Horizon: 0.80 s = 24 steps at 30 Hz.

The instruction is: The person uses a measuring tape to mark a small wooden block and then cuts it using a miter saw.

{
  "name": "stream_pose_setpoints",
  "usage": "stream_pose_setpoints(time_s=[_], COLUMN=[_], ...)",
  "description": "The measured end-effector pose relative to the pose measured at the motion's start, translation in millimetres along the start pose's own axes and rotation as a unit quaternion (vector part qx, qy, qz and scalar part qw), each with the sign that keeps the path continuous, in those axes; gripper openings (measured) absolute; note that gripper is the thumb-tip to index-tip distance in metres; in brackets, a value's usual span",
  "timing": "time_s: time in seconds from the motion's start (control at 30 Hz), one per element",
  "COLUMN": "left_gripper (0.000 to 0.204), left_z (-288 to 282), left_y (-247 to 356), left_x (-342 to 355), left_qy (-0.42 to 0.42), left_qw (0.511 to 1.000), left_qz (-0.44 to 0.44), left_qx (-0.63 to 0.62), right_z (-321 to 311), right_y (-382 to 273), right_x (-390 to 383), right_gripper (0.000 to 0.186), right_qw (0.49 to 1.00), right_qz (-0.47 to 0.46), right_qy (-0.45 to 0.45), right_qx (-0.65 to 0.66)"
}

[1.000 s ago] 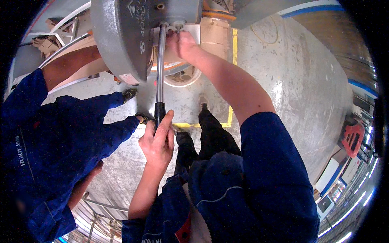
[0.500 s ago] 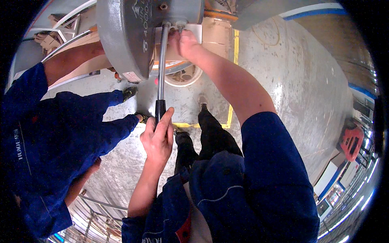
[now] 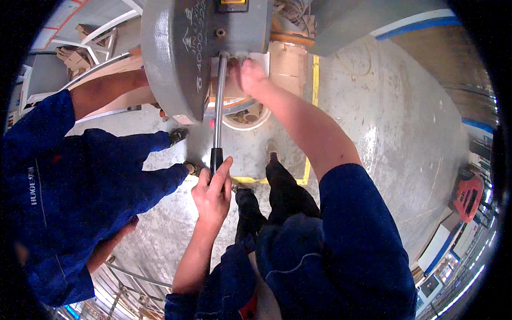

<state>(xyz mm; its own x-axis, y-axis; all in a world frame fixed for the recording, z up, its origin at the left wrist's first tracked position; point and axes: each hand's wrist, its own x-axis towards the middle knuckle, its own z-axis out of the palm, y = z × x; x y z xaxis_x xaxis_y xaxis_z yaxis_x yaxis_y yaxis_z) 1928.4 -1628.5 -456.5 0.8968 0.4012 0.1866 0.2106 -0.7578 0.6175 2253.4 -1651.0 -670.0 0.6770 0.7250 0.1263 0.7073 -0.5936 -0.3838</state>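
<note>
My left hand [image 3: 212, 196] is closed round the black grip of a long-handled wrench [image 3: 220, 109], its index finger laid along the grip. The wrench's bright steel shaft runs away from me to the underside edge of a large grey metal machine [image 3: 173, 61]. At that far end my right hand [image 3: 252, 77] reaches up with bent fingers, beside a small round metal fitting [image 3: 241, 55]. Its fingertips are partly hidden, so what they pinch does not show. Above the wrench head, a bolt hole [image 3: 220, 33] sits in the grey metal.
A co-worker in dark blue [image 3: 101, 181] stands close on my left, one arm [image 3: 109, 90] reaching behind the machine. Under it are cardboard [image 3: 288, 66] and a round white bucket [image 3: 250, 126]. A yellow floor line [image 3: 314, 106] runs nearby. Something red [image 3: 468, 196] stands far right.
The whole scene sits lower and slightly further right in the picture, showing more of the machine's top. Both hands keep their places at the wrench and fitting.
</note>
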Motion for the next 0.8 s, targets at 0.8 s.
stream_pose_setpoints(time_s=[0.8], left_gripper=[0.051], left_z=[0], left_y=[-4], left_x=[-2], left_qy=[0.02], left_qw=[1.0], left_qz=[0.003], left_qx=[0.006], right_z=[-64], right_y=[-19], right_x=[-7], right_gripper=[0.019], right_qw=[0.987], right_qz=[0.055], right_qy=[-0.123], right_qx=[-0.089])
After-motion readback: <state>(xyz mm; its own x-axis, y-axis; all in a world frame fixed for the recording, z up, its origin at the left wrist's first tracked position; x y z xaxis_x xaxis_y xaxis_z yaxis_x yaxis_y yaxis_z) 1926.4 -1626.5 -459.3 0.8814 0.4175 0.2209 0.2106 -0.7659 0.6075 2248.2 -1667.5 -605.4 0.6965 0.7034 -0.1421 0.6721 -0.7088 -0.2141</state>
